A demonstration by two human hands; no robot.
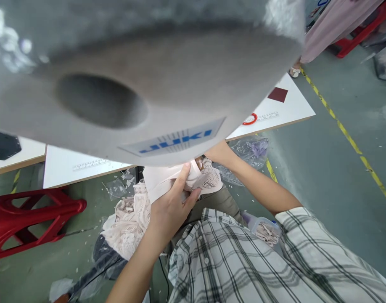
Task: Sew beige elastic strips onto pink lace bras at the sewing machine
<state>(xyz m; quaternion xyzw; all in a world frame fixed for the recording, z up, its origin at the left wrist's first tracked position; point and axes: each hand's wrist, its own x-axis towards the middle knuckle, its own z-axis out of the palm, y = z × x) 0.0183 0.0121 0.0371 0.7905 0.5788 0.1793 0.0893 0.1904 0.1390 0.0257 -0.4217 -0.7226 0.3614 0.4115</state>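
A pale pink garment piece [158, 181] with a lace part lies at the front edge of the table, under the sewing machine head [193, 105]. My left hand [172, 200] grips its near side, with the thumb and a finger pinching a fold of the cloth. Beside the lace, my right hand [220, 152] reaches in from the right; the machine head hides its fingers. The needle area is also out of sight behind the head, which carries a blue JUKI label.
Pink lace pieces [130, 227] are heaped at my left. A red stool [32, 219] stands beyond them. The white table [294, 105] bears a red ring [250, 119] and a dark red square [278, 94]. A plastic tub [266, 230] of strips sits by my right side.
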